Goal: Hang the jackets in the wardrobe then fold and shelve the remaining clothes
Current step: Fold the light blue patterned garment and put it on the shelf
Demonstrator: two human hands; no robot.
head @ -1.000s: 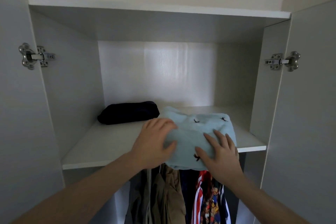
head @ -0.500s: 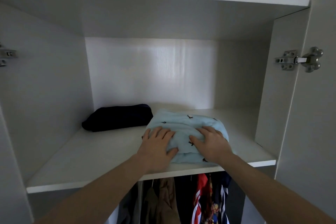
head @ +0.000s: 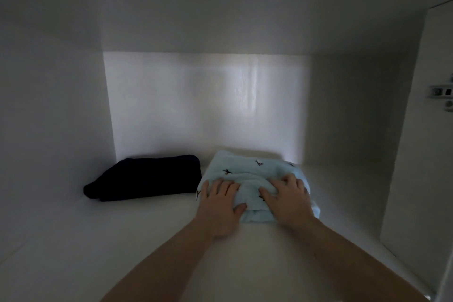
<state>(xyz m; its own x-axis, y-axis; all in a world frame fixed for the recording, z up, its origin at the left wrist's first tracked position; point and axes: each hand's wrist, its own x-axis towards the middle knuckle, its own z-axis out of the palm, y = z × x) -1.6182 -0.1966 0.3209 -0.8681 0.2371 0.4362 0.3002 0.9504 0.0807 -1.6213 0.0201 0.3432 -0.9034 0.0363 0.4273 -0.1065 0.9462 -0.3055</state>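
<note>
The view looks into the white wardrobe compartment, whose shelf fills the lower part of the picture. At about nine o'clock from the centre of the shelf lies a dark folded garment — navy or black, the light is too dim to tell — pushed back near the rear wall. Just beside it, toward three o'clock and nearly touching it, sits the folded light-blue garment, printed with small dark marks, its far edge close to the rear wall and its near edge in the middle depth of the shelf. The left hand lies flat on the left front part of this blue bundle, fingers spread and fairly straight, pointing to twelve o'clock, the thumb lying across the near fold; it presses on the cloth rather than gripping it. The right hand rests on the right front part, its fingers bent a little and sunk into the soft fabric, pressing down — no cloth is plainly pinched. Both bare forearms rise from six o'clock. At three o'clock, on the open door's edge, a metal hinge shows, blurred.
</note>
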